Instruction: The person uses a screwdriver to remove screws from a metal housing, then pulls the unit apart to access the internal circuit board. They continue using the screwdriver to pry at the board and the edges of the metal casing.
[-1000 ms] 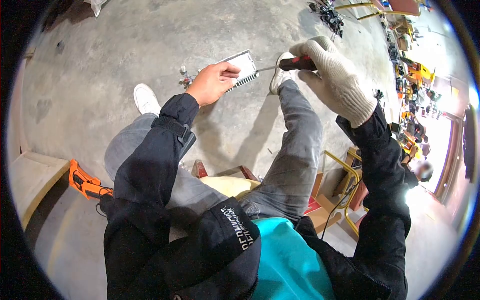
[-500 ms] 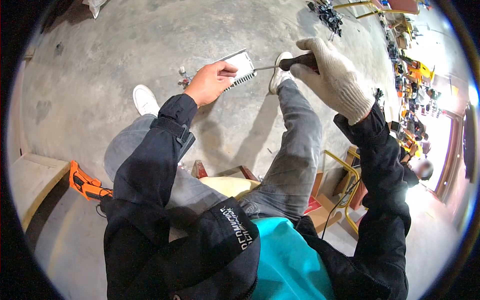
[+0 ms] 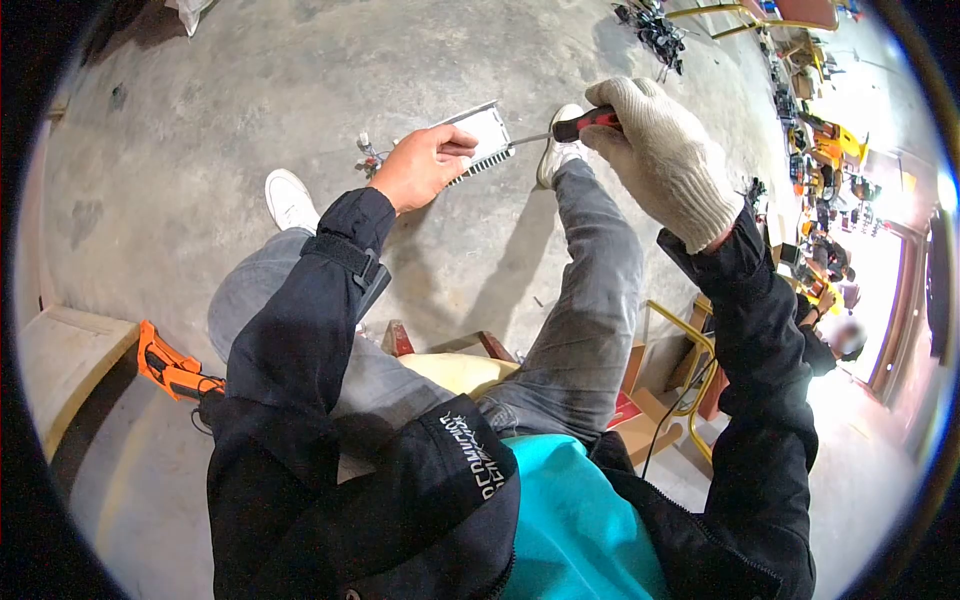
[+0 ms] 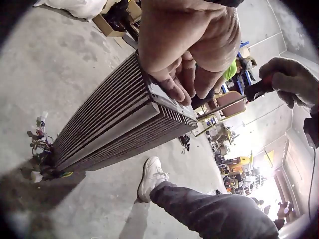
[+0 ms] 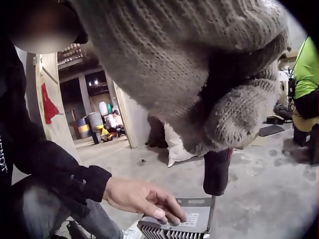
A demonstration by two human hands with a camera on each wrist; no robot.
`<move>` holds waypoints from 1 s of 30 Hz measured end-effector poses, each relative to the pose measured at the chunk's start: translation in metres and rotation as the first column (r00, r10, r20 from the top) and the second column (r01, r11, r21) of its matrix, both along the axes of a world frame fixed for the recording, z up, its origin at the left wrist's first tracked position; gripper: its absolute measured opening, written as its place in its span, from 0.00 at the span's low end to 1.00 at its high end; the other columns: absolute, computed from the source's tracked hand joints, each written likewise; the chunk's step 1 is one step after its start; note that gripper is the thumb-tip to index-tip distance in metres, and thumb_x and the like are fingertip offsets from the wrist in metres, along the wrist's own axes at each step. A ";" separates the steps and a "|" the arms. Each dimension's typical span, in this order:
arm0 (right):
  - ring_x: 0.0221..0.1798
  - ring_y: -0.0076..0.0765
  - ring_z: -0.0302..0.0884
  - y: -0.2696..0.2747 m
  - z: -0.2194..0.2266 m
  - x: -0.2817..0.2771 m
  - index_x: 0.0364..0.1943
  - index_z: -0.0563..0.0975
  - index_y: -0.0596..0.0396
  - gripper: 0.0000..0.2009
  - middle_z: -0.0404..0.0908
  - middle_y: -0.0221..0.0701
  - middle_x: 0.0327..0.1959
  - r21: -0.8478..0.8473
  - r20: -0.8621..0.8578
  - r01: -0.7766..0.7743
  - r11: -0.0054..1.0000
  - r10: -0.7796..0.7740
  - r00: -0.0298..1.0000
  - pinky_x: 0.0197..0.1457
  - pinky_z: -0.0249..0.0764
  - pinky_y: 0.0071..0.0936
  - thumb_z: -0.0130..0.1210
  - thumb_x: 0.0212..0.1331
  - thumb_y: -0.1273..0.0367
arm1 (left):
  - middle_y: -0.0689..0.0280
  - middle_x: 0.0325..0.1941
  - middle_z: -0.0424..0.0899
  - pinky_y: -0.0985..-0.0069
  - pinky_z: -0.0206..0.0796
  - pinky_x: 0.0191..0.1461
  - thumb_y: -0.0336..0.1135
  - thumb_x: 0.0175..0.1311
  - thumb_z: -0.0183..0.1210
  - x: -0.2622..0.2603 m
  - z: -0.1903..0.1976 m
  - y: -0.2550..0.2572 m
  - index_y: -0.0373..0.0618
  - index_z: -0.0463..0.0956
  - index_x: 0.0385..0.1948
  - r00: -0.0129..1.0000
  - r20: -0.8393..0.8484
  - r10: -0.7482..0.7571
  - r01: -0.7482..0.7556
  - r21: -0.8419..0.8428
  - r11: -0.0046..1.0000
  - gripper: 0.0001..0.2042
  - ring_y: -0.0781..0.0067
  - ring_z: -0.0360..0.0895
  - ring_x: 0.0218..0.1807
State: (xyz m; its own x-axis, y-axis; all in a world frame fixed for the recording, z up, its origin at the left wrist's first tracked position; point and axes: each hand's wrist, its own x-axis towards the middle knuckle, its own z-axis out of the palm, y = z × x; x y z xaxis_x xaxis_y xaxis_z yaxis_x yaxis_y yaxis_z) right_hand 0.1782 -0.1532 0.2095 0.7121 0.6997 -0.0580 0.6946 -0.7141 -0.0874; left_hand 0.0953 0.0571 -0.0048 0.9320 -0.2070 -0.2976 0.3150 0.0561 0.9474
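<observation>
A finned metal box (image 4: 114, 117) with a pale labelled plate (image 5: 193, 217) stands out from between the knees in the left wrist view, wires at its far end. My bare left hand (image 3: 425, 165) holds it at the labelled end, fingertips on the plate and thumb near the fins. In my right hand (image 3: 665, 150), which wears a white knitted glove, is a screwdriver (image 3: 585, 124) with a black and red handle. Its shaft points left, the tip right at the edge of the plate. The glove hides part of the handle in the right wrist view.
White shoes (image 3: 292, 200) stand on the concrete floor (image 3: 250, 90) on either side of the box. A wire bundle (image 3: 370, 150) shows beside it. An orange tool (image 3: 175, 370) lies at left by a bench (image 3: 75, 365). Cardboard boxes (image 3: 645, 435) and a yellow-framed chair (image 3: 705, 400) are at right.
My right hand has turned slightly about the screwdriver handle; its fingers have opened and closed round it again. The left hand and the box stay nearly still.
</observation>
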 end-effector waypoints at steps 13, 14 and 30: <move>0.31 0.55 0.84 0.011 0.002 0.004 0.31 0.80 0.58 0.19 0.81 0.48 0.24 -0.026 0.003 0.162 0.986 -0.162 0.987 0.35 0.78 0.44 0.62 0.60 0.54 | 0.59 0.56 0.83 0.74 0.69 0.67 0.22 0.65 0.55 0.000 0.003 0.001 0.35 0.76 0.56 1.000 0.002 -0.022 0.022 0.033 0.999 0.17 0.71 0.79 0.61; 0.32 0.54 0.84 0.012 0.001 0.006 0.31 0.81 0.58 0.19 0.82 0.48 0.25 -0.026 -0.002 0.166 0.986 -0.166 0.986 0.35 0.78 0.44 0.62 0.60 0.53 | 0.59 0.56 0.83 0.74 0.69 0.67 0.22 0.65 0.55 0.000 0.004 0.001 0.35 0.76 0.56 1.000 0.001 -0.022 0.022 0.033 0.999 0.17 0.71 0.79 0.61; 0.24 0.20 0.74 -0.058 -0.054 -0.048 0.41 0.79 0.61 0.18 0.80 0.28 0.28 -0.212 -0.672 0.640 0.739 -0.586 0.453 0.25 0.70 0.19 0.60 0.64 0.56 | 0.61 0.50 0.86 0.75 0.72 0.61 0.29 0.67 0.60 -0.001 -0.001 0.002 0.35 0.78 0.52 0.998 0.041 0.039 -0.041 0.049 0.998 0.14 0.72 0.82 0.54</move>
